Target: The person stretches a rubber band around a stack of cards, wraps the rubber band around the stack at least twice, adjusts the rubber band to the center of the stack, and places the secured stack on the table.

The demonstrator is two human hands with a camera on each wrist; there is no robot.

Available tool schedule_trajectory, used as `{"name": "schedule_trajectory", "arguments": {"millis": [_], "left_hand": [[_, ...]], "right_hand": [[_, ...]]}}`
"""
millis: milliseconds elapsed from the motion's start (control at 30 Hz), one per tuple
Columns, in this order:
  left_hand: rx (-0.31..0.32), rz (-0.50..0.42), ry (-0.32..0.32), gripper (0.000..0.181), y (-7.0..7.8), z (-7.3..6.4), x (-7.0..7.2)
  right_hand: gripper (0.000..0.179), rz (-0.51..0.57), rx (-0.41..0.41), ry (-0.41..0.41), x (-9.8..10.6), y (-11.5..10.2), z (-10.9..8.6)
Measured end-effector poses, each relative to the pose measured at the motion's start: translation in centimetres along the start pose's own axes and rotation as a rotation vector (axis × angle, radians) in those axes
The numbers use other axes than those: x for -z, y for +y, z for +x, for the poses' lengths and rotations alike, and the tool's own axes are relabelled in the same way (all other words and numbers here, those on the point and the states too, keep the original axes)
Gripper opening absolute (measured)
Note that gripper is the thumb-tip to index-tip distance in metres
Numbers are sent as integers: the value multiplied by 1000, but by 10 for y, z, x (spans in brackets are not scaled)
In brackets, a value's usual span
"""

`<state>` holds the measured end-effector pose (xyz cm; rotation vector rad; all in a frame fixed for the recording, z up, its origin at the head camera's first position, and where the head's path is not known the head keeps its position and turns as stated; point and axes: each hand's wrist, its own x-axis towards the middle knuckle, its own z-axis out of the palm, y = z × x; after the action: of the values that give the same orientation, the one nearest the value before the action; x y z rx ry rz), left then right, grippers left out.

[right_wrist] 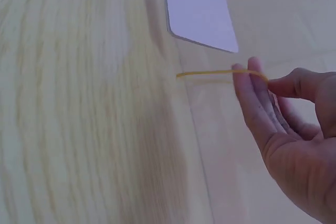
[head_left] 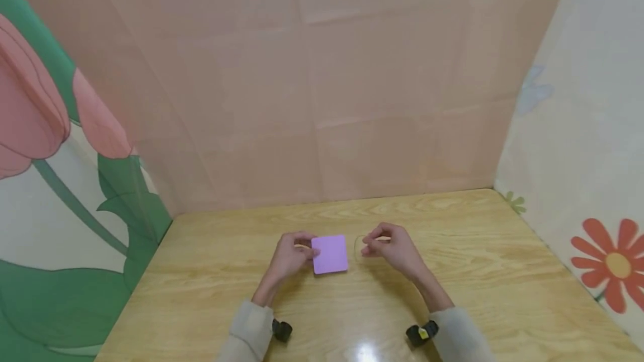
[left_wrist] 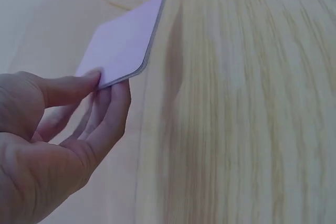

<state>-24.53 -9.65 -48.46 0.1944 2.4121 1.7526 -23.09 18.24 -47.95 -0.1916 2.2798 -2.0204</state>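
A thin stack of square purple cards (head_left: 330, 254) with rounded corners is pinched at its left edge by my left hand (head_left: 292, 256). In the left wrist view the thumb lies on top of the stack (left_wrist: 123, 43) and the fingers are underneath. To the right of the cards, my right hand (head_left: 394, 247) pinches a yellow rubber band (right_wrist: 210, 73) between thumb and fingers. The band hangs as a loose loop, apart from the cards. Both hands are held above the table.
A wood-grain table (head_left: 201, 295) lies below the hands. Behind it hangs a creased pinkish-beige cloth (head_left: 322, 99). Flower-printed sheets stand at the left (head_left: 60, 222) and right (head_left: 578, 183). Each wrist wears a small black camera (head_left: 282, 330).
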Motion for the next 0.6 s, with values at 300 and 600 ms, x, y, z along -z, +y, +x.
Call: {"name": "schedule_trajectory", "arguments": {"millis": [300,600], "left_hand": [[16,-111,-43,39,7,-5,-2],[16,-127,-86,41,13,-6,-6]], "right_hand": [[26,239,-31,-37,-1,1,-3],[34,330,-34,-18,2,6,-2]]}}
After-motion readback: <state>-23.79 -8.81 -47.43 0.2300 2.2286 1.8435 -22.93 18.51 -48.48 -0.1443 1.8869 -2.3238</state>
